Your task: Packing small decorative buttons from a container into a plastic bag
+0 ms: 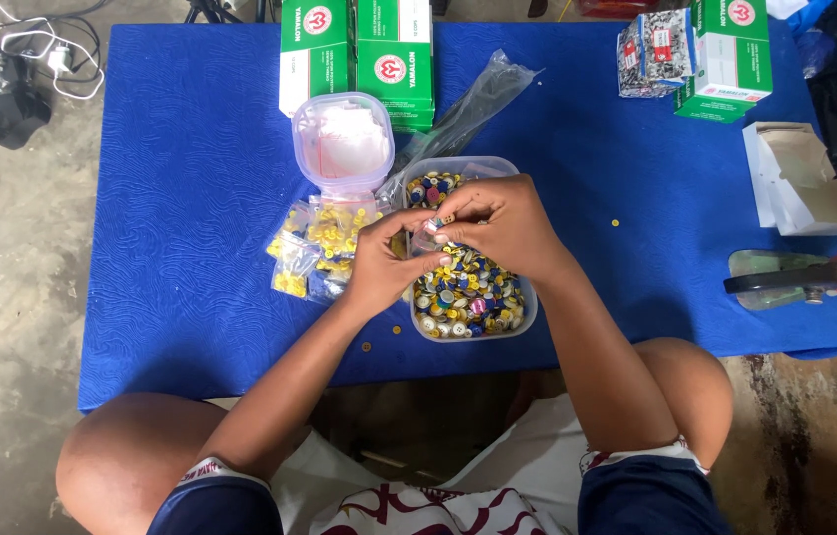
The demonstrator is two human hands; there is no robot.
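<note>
Both bare forearms reach forward and angle inward, the left hand (382, 260) and right hand (503, 223) meeting with fingertips pinched close together, fingers curled.

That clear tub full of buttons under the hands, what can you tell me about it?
The clear plastic tub is rectangular with rounded corners, open-topped, and looks like thin see-through plastic. It sits flat on the blue table mat, near its front edge. Small round pieces, mostly yellow, blue and white, fill it nearly to the rim. The left hand and right hand meet above it, pinching a small clear bag. A lidded tub stands just behind it, small bags of yellow pieces beside it.
</note>
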